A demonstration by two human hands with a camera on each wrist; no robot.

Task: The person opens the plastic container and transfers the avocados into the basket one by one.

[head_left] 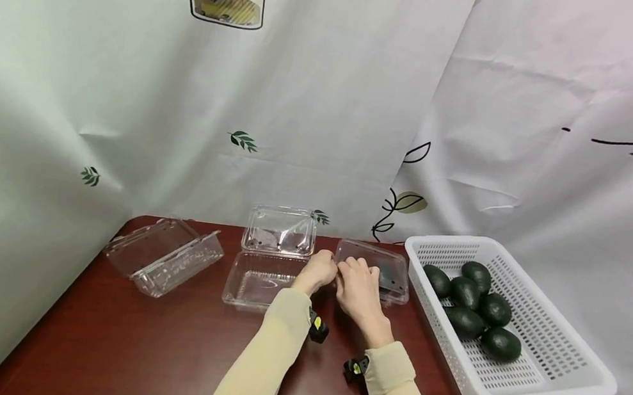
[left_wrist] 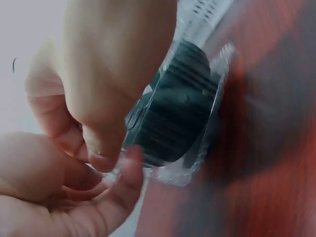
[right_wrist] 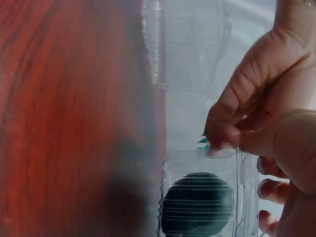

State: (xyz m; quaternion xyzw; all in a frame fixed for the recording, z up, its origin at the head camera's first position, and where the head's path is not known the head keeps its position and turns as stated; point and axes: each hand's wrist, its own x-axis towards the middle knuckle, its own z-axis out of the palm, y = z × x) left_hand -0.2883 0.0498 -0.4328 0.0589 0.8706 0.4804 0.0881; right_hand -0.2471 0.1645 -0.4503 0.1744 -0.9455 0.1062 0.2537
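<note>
A lidded clear plastic clamshell container [head_left: 395, 276] lies at the back of the table, and a dark green avocado [right_wrist: 197, 202] shows through its ribbed wall in the right wrist view. My left hand [head_left: 317, 271] pinches the container's left end at the rim, thumb and fingertips on the plastic. Right beside it, my right hand [head_left: 359, 289] grips the same rim, thumb in front and fingers behind. The fingertips of both hands nearly meet there. An open clear clamshell [head_left: 252, 284] stands just left of the hands, its lid raised against the curtain.
Another open clear clamshell [head_left: 170, 266] lies tilted at the table's back left. On the right stands a white perforated basket [head_left: 556, 338] with several avocados [head_left: 465, 293] in it. A printed white curtain [head_left: 326, 108] hangs behind the dark red table [head_left: 161, 348].
</note>
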